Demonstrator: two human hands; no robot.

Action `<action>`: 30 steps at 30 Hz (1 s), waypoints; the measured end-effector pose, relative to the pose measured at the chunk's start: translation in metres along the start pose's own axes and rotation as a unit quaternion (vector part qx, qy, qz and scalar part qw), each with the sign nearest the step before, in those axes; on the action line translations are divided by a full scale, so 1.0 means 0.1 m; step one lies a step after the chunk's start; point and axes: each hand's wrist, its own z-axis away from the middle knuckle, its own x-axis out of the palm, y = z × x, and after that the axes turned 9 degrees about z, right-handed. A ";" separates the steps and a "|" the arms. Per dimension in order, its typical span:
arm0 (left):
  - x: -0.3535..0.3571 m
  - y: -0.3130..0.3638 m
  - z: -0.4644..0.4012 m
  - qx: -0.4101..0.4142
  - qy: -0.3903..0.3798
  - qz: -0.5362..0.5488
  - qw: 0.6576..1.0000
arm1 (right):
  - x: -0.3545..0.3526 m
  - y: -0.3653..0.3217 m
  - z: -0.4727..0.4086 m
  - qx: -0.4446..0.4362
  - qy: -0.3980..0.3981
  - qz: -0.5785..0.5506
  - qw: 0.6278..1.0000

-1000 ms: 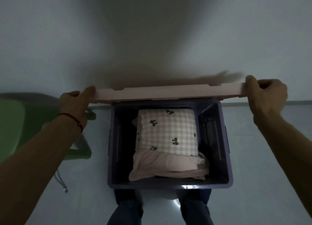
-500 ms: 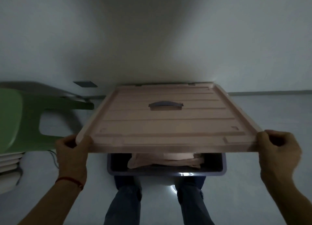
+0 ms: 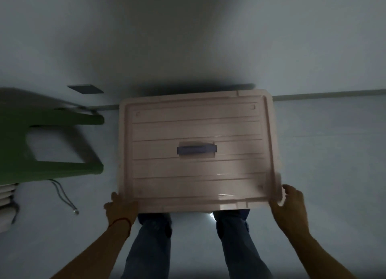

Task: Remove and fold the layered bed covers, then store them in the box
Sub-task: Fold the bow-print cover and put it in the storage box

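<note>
A pale pink lid [image 3: 196, 132] with a dark handle [image 3: 196, 149] lies flat over the storage box and hides the box and the folded covers inside. My left hand [image 3: 120, 208] grips the lid's near left corner. My right hand [image 3: 290, 203] grips the near right corner, with fingers curled round the edge. The room is dim and the picture is slightly blurred.
A green plastic chair [image 3: 48, 145] stands close to the lid's left side. A thin cable [image 3: 64, 197] trails on the floor below it. A white stacked object [image 3: 6, 205] sits at the far left edge. My legs [image 3: 188, 243] stand right behind the box. The wall is just beyond it.
The lid came down from a tilted, raised position to lie flat over the box. The covers and the box rim went out of sight. Both hands moved lower and closer to me.
</note>
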 end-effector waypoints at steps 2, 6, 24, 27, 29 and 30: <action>0.17 0.22 0.06 0.085 -0.005 -0.100 0.991 | 0.04 -0.09 -0.09 -0.042 -0.023 0.038 0.998; 0.69 0.94 0.37 0.359 -0.114 -0.282 0.882 | 0.10 -0.28 -0.45 -0.088 -0.018 0.062 0.994; 2.28 1.96 0.79 0.383 -0.082 -0.550 0.738 | -0.24 -0.21 -1.44 -0.008 -0.263 -0.142 0.954; 2.28 1.98 0.77 0.384 -0.084 -0.549 0.738 | -0.30 -0.27 -1.70 0.043 -0.313 -0.234 0.919; 2.28 1.96 0.75 0.389 -0.088 -0.549 0.734 | -0.27 -0.29 -1.74 0.043 -0.335 -0.264 0.903; 2.28 1.96 0.74 0.390 -0.091 -0.549 0.733 | -0.28 -0.29 -1.75 0.041 -0.336 -0.264 0.903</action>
